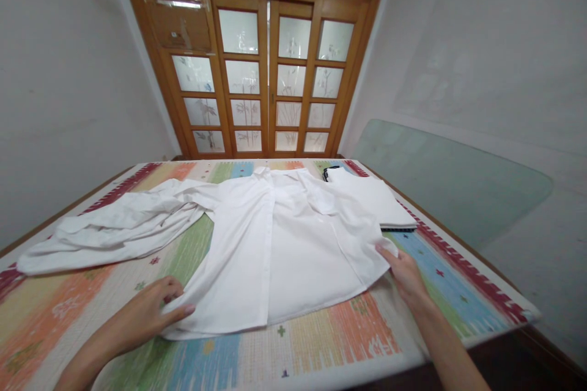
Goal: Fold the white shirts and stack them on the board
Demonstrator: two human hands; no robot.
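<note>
A white button-front shirt (243,244) lies spread out, collar toward the far edge and hem toward me. At its lower left corner is my left hand (158,305), thumb and fingers closed on the edge of the cloth. My right hand (401,269) pinches the right side of the shirt near the hem and lifts that corner slightly. The right front panel looks folded or creased near the shoulder. More white clothing (123,220) lies bunched to the left, touching or overlapping the shirt's left shoulder.
A neat stack of folded white and dark cloth (371,198) sits at the far right. A patterned, multicoloured cover (321,336) lies over the bed-like surface. Behind it stand wooden doors with glass panes (268,73). A glass sheet (440,171) leans on the right wall.
</note>
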